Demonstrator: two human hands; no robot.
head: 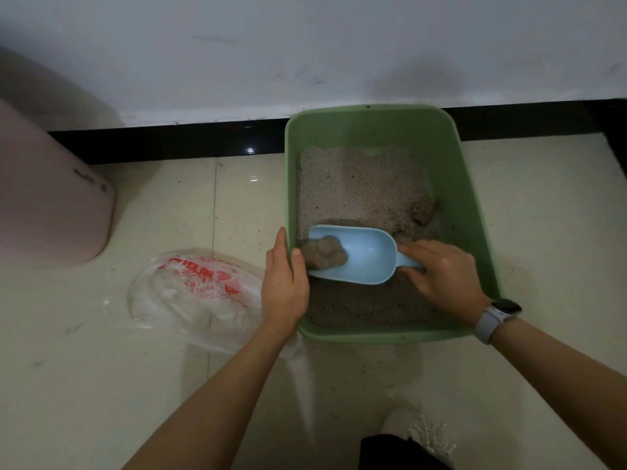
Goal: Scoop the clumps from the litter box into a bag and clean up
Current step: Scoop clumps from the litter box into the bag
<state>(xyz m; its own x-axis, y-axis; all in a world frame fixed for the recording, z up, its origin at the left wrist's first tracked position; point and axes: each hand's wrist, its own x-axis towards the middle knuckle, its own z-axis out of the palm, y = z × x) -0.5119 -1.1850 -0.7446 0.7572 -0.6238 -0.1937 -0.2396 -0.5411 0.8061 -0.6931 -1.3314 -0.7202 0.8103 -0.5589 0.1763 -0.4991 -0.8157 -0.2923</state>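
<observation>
We see pink bin (51, 198) at left on glossy cream floor tiles (101, 368), black baseboard (169, 140) under scuffed white wall (305, 45).

Green litter box (475, 212) on the tiled floor (101, 385) against the wall. Right hand (444, 276) gripping a blue scoop (366, 256) with a grey clump (324, 252) inside. Left hand (285, 283) holding the box's left rim. Clear plastic bag (193, 293) with red print just left.

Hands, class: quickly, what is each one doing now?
Left hand: grips the green litter box rim.
Right hand: holds the blue scoop handle.
</observation>
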